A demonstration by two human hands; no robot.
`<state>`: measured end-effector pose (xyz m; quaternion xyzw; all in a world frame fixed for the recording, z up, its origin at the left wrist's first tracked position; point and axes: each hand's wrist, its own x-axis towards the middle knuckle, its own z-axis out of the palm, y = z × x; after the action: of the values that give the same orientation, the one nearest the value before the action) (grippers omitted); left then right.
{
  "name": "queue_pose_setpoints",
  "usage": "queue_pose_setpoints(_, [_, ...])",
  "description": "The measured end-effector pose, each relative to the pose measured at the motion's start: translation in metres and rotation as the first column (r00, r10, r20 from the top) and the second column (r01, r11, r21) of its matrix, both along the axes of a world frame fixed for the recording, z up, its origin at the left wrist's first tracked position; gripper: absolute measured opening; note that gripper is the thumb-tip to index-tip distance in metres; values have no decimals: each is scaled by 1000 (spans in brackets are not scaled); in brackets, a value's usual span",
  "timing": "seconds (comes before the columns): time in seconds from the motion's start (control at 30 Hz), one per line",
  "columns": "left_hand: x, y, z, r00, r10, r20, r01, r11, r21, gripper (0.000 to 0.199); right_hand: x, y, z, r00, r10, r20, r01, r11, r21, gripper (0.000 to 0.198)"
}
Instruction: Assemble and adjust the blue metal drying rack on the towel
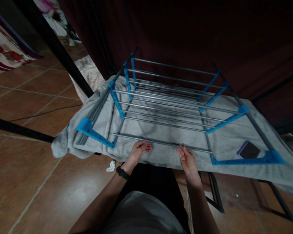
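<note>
A drying rack frame (171,96) with blue plastic brackets and several metal rods lies on a grey blanket (161,156). Across its near side runs a loose-looking metal rod (161,142), its ends over the dark side bars. My left hand (138,152), with a dark wristband, is just below this rod, fingers loosely bent and nothing visible in them. My right hand (187,159) has its fingertips on the rod further right, pinching it lightly. A blue bracket (96,135) stands at the near left, another blue bracket (249,161) at the near right.
Several spare rods (94,113) lie along the rack's left side. A phone (249,150) rests on the blanket at right, partly behind the bracket. A dark curtain (175,35) hangs behind. Dark metal poles (56,48) cross the left. A white scrap (110,166) lies on the tiled floor.
</note>
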<state>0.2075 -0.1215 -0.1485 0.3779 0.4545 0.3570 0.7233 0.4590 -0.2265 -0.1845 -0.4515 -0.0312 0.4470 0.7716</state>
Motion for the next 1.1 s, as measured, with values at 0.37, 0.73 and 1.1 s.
queue_pose_setpoints(0.37, [2,-7,0,951,-8,-308,128,920,370,13,-1,-1,1,1000,0,2,0,1000,2,20])
queue_pose_setpoints(0.73, [-2,-1,6,543,271,-795,743,287,605,32,2,-2,-3,998,31,59,-31,999,11,20])
queue_pose_setpoints(1.1, [-2,6,8,415,307,-856,851,201,485,36,2,-4,0,1000,23,12,-23,999,31,17])
